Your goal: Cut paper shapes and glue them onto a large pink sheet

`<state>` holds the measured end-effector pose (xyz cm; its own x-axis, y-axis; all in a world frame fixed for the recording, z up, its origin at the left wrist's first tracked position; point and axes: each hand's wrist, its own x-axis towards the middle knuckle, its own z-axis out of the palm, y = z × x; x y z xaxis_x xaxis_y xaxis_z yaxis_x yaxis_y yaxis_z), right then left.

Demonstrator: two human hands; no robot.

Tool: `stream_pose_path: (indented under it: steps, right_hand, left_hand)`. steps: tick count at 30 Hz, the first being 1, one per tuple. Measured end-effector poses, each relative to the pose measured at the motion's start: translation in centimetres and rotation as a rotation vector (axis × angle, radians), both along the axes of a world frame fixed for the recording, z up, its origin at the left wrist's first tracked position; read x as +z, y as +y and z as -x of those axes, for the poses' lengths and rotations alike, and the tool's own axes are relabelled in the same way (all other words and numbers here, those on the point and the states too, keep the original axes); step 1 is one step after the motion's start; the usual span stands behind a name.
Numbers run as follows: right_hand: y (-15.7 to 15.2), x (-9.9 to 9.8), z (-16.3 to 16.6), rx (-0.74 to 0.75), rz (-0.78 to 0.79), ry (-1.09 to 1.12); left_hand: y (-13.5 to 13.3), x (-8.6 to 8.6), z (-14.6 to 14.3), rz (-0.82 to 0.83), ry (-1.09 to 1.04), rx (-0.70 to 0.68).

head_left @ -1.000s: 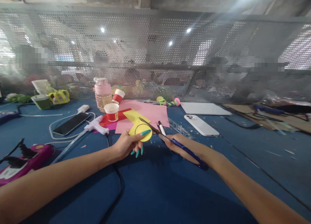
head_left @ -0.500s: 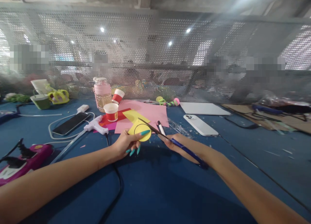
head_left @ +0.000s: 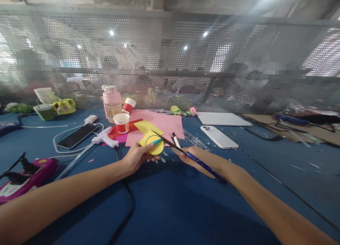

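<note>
My left hand point(head_left: 138, 155) pinches a piece of yellow paper point(head_left: 155, 148) between thumb and fingers. A dark circle is drawn on the paper, and its lower right edge is cut round. My right hand point(head_left: 198, 160) grips blue-handled scissors point(head_left: 203, 163). Their dark blades point up and left across the paper's upper right edge; I cannot tell how far apart they are. Behind the hands, another yellow paper point(head_left: 144, 126) rests on pink paper point(head_left: 164, 123). A white marker with a black cap point(head_left: 176, 140) lies just beyond the scissors.
Left of the papers lie a white glue gun point(head_left: 106, 137), a black phone point(head_left: 78, 135) and a magenta power strip point(head_left: 34, 174). A red paper cup point(head_left: 121, 123) stands before a pink bottle point(head_left: 112, 103). At right lies a white phone point(head_left: 219, 136). A perforated screen point(head_left: 170, 61) runs behind.
My left hand's lower fingers have shifted right beneath the yellow paper, and the paper has turned and moved slightly left. The scissors stay nearly in place.
</note>
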<state>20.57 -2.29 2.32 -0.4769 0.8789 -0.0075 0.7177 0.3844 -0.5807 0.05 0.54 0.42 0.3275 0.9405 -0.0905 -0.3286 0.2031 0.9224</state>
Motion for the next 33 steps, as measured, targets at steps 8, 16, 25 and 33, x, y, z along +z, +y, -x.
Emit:
stream_pose_path:
  steps: [8, 16, 25, 33]
  right_hand:
    - [0.0, 0.0, 0.3, 0.01, -0.041, 0.009]
    - [0.4, -0.2, -0.1, 0.031, -0.007, -0.01]
    - [-0.5, 1.8, 0.4, 0.026, 0.071, -0.055]
    - [-0.2, 1.1, 0.2, 0.05, 0.02, -0.06]
  left_hand:
    - [0.1, -0.2, 0.0, -0.029, -0.038, 0.029]
    - [0.2, -0.4, 0.2, -0.091, 0.034, -0.025]
    - [0.2, -0.7, 0.3, -0.074, 0.039, -0.131]
    - [0.1, -0.6, 0.3, -0.078, 0.01, -0.149]
